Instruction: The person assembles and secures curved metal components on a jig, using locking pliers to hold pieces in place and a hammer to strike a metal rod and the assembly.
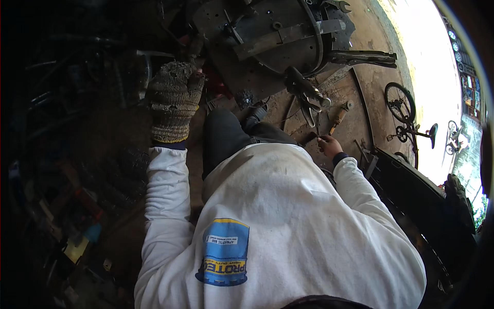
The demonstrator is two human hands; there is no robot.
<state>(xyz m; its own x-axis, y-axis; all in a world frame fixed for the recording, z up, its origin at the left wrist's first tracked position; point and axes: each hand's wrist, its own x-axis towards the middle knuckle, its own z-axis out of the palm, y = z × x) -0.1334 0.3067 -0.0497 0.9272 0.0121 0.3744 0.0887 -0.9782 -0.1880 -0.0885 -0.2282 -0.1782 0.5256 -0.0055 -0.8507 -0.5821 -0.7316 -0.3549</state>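
My left hand [175,103], in a worn, dirty knit glove with a yellow-edged cuff, is beside the metal worktable [218,72]. Its fingers curl in by a rusty rounded piece [195,46]; what they hold is hidden. My bare right hand [329,147] is lower, right of my knees, with fingers closed around a thin, dark tool whose kind I cannot make out. Just beyond it, a locking clamp [303,90] hangs at the table edge. On the table lie a flat metal bar [278,40] and a small metal ring [277,25].
Locking pliers [363,57] jut from the table's right edge, near an open-end wrench [339,5]. An orange-brown tool [340,117] lies on the floor. A bicycle [404,116] stands at right, beyond a long black panel [411,190]. Dark clutter fills the left.
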